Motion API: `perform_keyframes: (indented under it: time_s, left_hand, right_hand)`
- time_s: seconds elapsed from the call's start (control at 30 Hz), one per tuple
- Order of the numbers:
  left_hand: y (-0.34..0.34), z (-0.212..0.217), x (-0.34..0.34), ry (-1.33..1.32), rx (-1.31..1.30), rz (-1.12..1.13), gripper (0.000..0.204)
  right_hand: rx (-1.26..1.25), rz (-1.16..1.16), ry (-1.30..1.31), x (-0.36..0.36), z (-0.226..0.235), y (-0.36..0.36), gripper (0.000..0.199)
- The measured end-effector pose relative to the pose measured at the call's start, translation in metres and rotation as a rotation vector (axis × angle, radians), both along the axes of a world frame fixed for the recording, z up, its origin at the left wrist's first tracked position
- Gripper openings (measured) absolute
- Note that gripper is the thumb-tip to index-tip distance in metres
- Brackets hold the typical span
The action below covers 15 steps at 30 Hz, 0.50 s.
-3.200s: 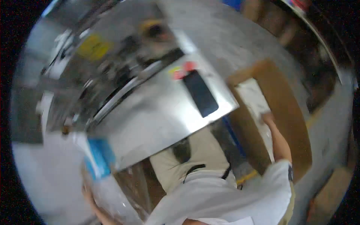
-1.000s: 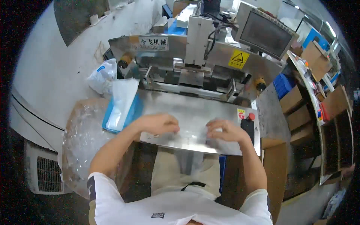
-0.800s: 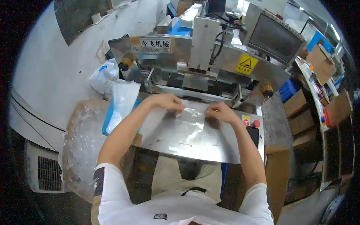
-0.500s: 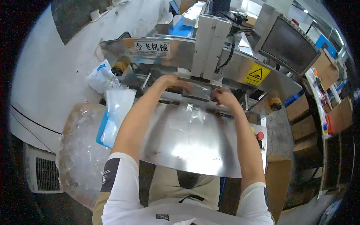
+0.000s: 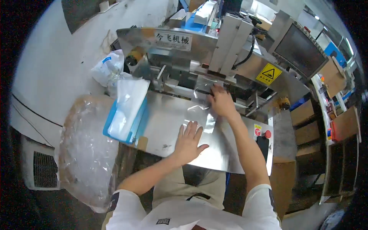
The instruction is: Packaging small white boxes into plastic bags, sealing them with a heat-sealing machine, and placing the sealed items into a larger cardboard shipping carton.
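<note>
A clear plastic bag [image 5: 199, 111] lies on the shiny metal worktable [image 5: 161, 119], its far end reaching the bar of the machine [image 5: 226, 46]. My left hand [image 5: 188, 142] is open, palm down with fingers spread, at the near end of the bag. My right hand [image 5: 222, 101] rests on the bag's far right part, close to the machine's bar. Its fingers look stretched out over the film, fingertips pointing at the machine. Glare on the film and metal blurs the bag's exact edges.
A blue tray [image 5: 138, 124] with a stack of clear bags [image 5: 128, 103] stands left. Beyond the table's left edge is a plastic-lined box [image 5: 86, 153] of clear film. A red button [image 5: 267, 133] and a black phone-like slab [image 5: 262, 145] sit right; a monitor [image 5: 301, 50] hangs above.
My left hand has come back from the machine's bar onto the near table, fingers spread. The bag lies further out over the table, and my right hand has moved slightly left onto it.
</note>
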<state>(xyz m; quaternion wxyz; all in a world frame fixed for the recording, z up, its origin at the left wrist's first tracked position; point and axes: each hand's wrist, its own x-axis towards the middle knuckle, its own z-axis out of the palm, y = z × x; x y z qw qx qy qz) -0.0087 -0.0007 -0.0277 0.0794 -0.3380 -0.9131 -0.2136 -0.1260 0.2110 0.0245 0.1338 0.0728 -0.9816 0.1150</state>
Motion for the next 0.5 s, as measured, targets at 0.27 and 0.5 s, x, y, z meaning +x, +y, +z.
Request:
perform_keyframes:
  time_s: [0.27,0.5]
  left_hand:
    - [-0.005,0.005,0.017,0.065,0.121,0.065,0.067]
    - [-0.005,0.002,0.026,0.079,0.137,0.099,0.069]
  right_hand:
    - [0.014,0.078,0.139,-0.009,-0.019,0.002,0.055]
    - [0.060,0.004,0.061,-0.010,-0.006,0.002,0.051]
